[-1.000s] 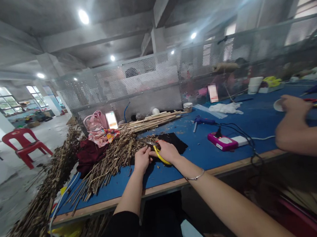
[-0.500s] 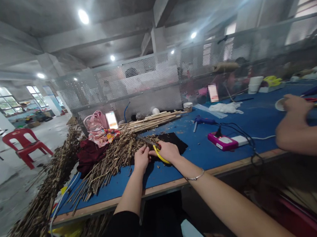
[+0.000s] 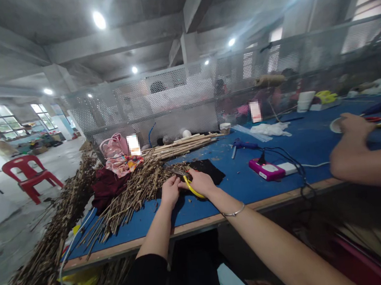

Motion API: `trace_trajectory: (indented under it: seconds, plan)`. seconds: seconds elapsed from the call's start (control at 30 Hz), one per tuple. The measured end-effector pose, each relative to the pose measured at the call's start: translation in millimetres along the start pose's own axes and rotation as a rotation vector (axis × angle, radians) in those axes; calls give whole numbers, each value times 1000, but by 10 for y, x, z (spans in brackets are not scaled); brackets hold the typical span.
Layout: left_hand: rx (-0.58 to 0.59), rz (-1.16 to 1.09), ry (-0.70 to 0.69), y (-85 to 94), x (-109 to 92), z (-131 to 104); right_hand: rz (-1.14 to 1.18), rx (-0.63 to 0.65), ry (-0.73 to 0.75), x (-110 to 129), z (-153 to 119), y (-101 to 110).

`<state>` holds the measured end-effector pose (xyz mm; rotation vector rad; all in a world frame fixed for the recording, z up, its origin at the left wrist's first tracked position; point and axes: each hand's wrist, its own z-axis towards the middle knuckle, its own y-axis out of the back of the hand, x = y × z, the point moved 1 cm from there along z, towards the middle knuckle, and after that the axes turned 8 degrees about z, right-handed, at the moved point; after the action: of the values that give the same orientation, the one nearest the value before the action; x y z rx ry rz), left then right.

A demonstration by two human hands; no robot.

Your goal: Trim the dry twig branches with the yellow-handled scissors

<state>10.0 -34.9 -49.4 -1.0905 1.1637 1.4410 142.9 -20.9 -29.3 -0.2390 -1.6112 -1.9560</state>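
Note:
My right hand (image 3: 201, 183) is closed on the yellow-handled scissors (image 3: 193, 190), whose blades point up and left over the dried stems. Close beside it on the left, my left hand (image 3: 170, 191) has its fingers pressed together; what they pinch is too small to make out. The fingertips of both hands nearly meet. Under and behind them lies a black cloth (image 3: 210, 170) with brown plant bits on it. A heap of dried stems (image 3: 131, 192) spreads to the left of my left hand on the blue table (image 3: 231, 201).
Behind the hands lie pale sticks (image 3: 184, 146). A blue glue gun (image 3: 245, 144) and a magenta power strip (image 3: 267, 170) with cables sit to the right. Another person's arm (image 3: 366, 160) reaches in at far right. A red chair (image 3: 32, 175) stands at left.
Both hands and the scissors have stayed almost in place. At the far left, a person in the background has come more into view behind the red chair.

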Motion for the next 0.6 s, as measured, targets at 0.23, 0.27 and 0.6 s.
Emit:
trace_trajectory:
  seconds: [0.23,0.27,0.6]
  plan:
    - [-55,40,26,1,19,11,-37,-1,-49,-3,8,12]
    - [-63,47,29,4,27,17,-39,-2,-50,-4,11,10]
    - [-50,50,-7,11,53,40,-11,-41,-9,-42,34,-54]
